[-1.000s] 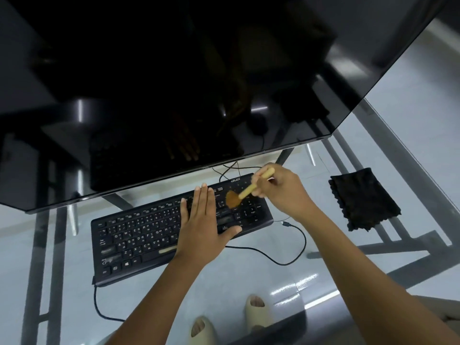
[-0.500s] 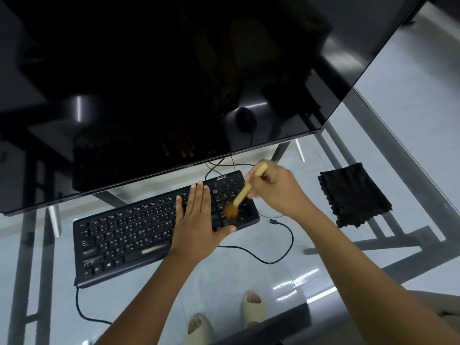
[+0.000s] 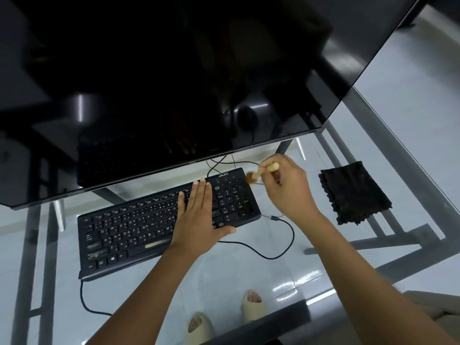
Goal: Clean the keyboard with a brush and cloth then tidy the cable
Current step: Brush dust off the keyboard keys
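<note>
The black keyboard (image 3: 159, 225) lay on the glass desk (image 3: 249, 270) below the dark monitor (image 3: 174, 83), its cable (image 3: 273, 250) looping just beside it. The left hand (image 3: 199, 215) pressed flat on the keys, fingers straight. The right hand (image 3: 286, 185) gripped the brush (image 3: 258, 173), bristles off the keyboard's far right corner. The dark cloth (image 3: 353, 192) sat well apart, to the right.

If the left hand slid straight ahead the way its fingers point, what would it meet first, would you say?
The left hand lies flat on the keyboard, fingers pointing at its far edge. Past that edge, probably the monitor's lower edge, though depth is unclear and it may pass underneath.
</note>
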Demonstrator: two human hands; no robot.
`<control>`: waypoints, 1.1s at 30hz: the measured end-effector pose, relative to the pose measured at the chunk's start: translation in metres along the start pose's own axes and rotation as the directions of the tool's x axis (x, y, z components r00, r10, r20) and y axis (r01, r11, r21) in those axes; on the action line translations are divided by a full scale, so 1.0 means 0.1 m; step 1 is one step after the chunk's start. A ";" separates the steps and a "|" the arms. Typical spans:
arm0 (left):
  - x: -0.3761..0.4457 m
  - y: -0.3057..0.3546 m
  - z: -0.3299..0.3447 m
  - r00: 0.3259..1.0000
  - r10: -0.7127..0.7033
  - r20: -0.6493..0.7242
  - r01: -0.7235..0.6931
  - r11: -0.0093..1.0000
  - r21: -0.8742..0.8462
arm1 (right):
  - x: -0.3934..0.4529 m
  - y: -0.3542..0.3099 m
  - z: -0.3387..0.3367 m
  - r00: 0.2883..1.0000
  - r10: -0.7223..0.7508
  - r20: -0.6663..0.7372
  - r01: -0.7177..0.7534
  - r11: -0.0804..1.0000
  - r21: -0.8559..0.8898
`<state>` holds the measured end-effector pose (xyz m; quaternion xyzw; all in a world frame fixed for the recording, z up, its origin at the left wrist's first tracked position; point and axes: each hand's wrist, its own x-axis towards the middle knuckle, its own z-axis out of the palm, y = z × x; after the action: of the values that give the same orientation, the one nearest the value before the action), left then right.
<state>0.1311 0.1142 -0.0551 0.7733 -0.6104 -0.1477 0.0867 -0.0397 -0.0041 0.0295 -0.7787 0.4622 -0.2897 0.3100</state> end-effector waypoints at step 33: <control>-1.05 -1.05 -0.12 0.974 -0.174 -0.147 0.173 0.985 -0.017 | -0.22 -0.76 1.02 0.980 -0.067 0.188 0.048 0.994 0.101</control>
<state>0.2095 0.2403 -0.0645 0.8323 -0.5322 -0.0981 0.1202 0.0676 0.0662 0.0180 -0.8001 0.3930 -0.2443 0.3817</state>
